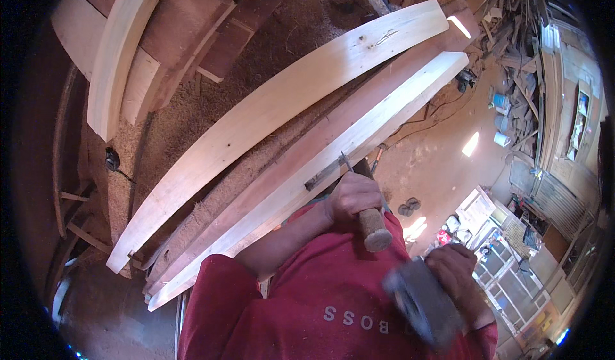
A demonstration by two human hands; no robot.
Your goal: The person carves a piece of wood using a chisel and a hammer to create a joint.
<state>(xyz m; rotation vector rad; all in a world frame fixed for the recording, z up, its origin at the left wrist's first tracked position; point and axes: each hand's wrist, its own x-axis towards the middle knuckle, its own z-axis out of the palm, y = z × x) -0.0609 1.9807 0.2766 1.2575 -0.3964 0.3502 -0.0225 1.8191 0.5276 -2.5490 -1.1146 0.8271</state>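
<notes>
My left hand (354, 196) is closed around the wooden handle of a chisel (375, 232). Its thin blade slants down to the narrow pale beam, and the tip meets the wood at one end of a dark slot (323, 174) cut in its face. Low on the right, my right hand (453, 273) grips a mallet; its dark, blocky head (423, 302) is blurred by motion and apart from the chisel's butt. The pale beam (397, 116) runs diagonally beneath the chisel, alongside a reddish plank (307, 155).
Beyond lies a long curved pale board (256, 116). Stacked timber (179, 27) fills the far left over sawdust. On the right are scrap wood (522, 65), buckets (501, 122), a cable and white frames (512, 277) on the floor.
</notes>
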